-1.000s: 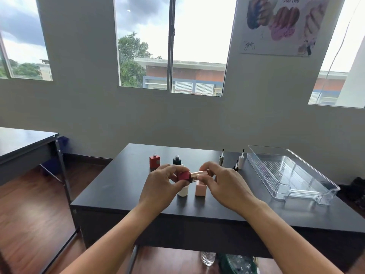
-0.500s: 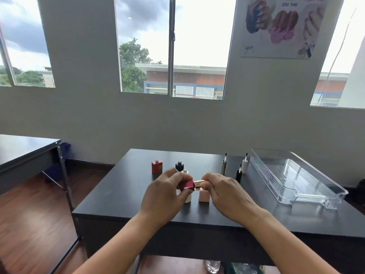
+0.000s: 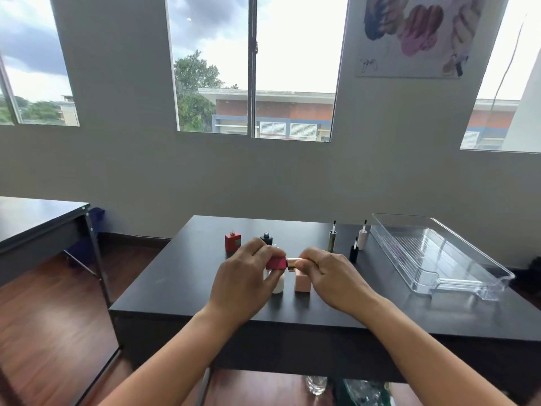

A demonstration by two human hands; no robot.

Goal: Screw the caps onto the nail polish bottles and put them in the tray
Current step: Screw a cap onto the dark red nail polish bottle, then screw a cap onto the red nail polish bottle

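Observation:
My left hand (image 3: 244,276) grips a dark pink nail polish bottle (image 3: 276,262) held sideways above the black table (image 3: 181,291). My right hand (image 3: 330,273) pinches its gold cap (image 3: 292,263) against the bottle's neck. Under my hands stand a white bottle (image 3: 278,284) and a pale pink bottle (image 3: 302,282). Farther back are an open red bottle (image 3: 233,242) and an open black bottle (image 3: 266,238). Three loose brush caps stand upright to the right: gold (image 3: 332,241), black (image 3: 354,252), white (image 3: 361,239). A clear plastic tray (image 3: 445,281) lies empty at the right.
A second dark desk (image 3: 38,221) stands to the left across a strip of wooden floor. The wall with windows runs behind the table. A glass (image 3: 316,385) and other items sit under the table's front edge.
The camera has tipped slightly, so everything sits a little lower in view. My hands stay together on the pink bottle and gold cap, my right fingers shifting around the cap.

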